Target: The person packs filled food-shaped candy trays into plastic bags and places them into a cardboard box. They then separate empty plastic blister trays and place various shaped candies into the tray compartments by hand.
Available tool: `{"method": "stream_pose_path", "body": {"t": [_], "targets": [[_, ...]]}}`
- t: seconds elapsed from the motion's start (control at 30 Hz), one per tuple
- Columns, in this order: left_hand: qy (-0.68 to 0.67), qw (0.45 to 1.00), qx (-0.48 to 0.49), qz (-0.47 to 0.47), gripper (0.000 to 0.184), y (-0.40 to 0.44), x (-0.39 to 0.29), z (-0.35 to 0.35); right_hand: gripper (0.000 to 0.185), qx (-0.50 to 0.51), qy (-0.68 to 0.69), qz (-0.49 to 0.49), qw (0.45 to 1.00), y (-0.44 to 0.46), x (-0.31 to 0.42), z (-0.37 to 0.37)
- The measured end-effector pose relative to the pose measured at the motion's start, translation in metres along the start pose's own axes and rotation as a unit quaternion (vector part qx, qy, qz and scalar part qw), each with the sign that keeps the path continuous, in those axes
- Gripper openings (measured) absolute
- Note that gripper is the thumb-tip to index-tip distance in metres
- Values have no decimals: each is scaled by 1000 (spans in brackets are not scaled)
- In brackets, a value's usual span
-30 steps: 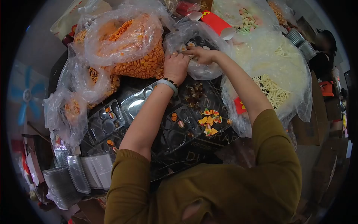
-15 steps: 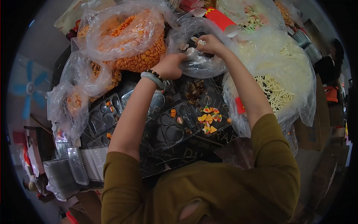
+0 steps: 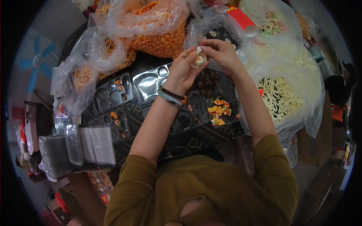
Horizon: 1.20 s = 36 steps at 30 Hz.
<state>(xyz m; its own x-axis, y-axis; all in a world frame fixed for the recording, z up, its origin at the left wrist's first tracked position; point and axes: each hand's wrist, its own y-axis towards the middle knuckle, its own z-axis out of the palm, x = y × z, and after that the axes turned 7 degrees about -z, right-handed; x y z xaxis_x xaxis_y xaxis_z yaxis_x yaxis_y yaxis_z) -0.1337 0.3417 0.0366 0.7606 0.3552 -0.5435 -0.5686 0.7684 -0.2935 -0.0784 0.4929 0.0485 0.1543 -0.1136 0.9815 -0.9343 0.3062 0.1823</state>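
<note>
Egg-shaped pieces point(image 3: 199, 60) now lifted clear of the plastic bag point(image 3: 195, 28)
The hands have drawn back to the bag's near edge: the left hand point(image 3: 184, 71) cups several pieces, while the right hand's point(image 3: 223, 56) grip appears to pinch a white one beside them; others point(image 3: 213, 34) lie inside the bag.

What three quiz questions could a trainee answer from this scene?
1. True or false: the left hand holds small white pieces.
2. Multiple choice: which wrist wears the bracelets? (a) left (b) right (c) both
3. Fill in: many small ____ pieces fill the large bag beyond the left forearm.

Key: 1 true; 2 a; 3 orange
</note>
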Motion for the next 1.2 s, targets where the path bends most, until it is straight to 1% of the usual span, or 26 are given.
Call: {"method": "stream_pose_path", "body": {"t": [0.03,0.07,0.13,0.17,0.2,0.27,0.3,0.37,0.4,0.43,0.47,0.53,0.6,0.63,0.7,0.8,0.9,0.93,0.97,1.03,1.07,1.1,1.13,1.17,1.2], "targets": [[17,1000,-1,-2,33,-11,-3,-3,28,-2,-11,1,1000,-4,3,4],[63,998,-8,21,34,-18,-3,-9,28,20,-58,-4,998,-7,8,7],[157,985,-24,67,36,-32,-4,-20,27,69,-92,22,993,-12,10,14],[185,978,-25,91,37,-36,-3,-27,27,93,-109,34,989,-14,10,19],[203,973,-27,106,38,-41,-4,-32,23,96,-122,13,988,-18,9,25],[238,961,-31,134,39,-52,-5,-42,19,106,-126,22,986,-24,14,38],[247,959,-42,137,40,-60,-8,-44,18,110,-127,26,985,-26,16,45],[203,970,-86,104,39,-79,-20,-46,16,72,-73,9,995,-29,12,52],[164,976,-98,101,37,-83,-25,-59,16,51,-46,-1,998,-30,9,54],[136,983,-98,73,35,-88,-31,-70,17,35,-98,-20,994,-24,-4,53],[108,988,-97,45,34,-92,-36,-79,17,40,-172,-45,983,-23,-15,53],[102,988,-109,36,36,-96,-36,-92,17,50,-318,-93,942,-23,-16,64],[119,987,-106,22,40,-102,-37,-98,15,43,-332,-143,931,-21,-19,81],[121,986,-111,33,43,-105,-35,-98,15,41,-345,-172,922,-17,-27,87],[142,980,-126,52,39,-112,-36,-95,13,35,-382,-227,895,-12,-27,101],[170,973,-143,68,32,-117,-39,-102,12,44,-408,-252,876,-8,-27,120],[181,968,-156,71,25,-118,-40,-109,12,96,-496,-247,827,-5,-39,139],[183,967,-160,72,23,-119,-40,-109,16,130,-523,-213,815,-5,-40,143],[182,966,-165,82,22,-121,-40,-108,19,113,-478,-206,846,-6,-40,143],[189,963,-175,85,23,-125,-45,-105,24,85,-384,-192,899,-11,-16,143],[192,961,-181,83,23,-128,-44,-105,27,134,-256,-64,955,-14,2,142],[184,965,-166,83,24,-128,-45,-109,28,161,-140,-48,976,-20,-1,143],[194,965,-159,72,26,-127,-47,-110,30,186,-21,-33,982,-22,-4,146],[204,965,-153,62,28,-129,-51,-111,30,222,-36,-41,974,-19,-7,146],[192,968,-150,61,27,-133,-56,-111,28,215,-22,-27,976,-16,-6,148]]}}
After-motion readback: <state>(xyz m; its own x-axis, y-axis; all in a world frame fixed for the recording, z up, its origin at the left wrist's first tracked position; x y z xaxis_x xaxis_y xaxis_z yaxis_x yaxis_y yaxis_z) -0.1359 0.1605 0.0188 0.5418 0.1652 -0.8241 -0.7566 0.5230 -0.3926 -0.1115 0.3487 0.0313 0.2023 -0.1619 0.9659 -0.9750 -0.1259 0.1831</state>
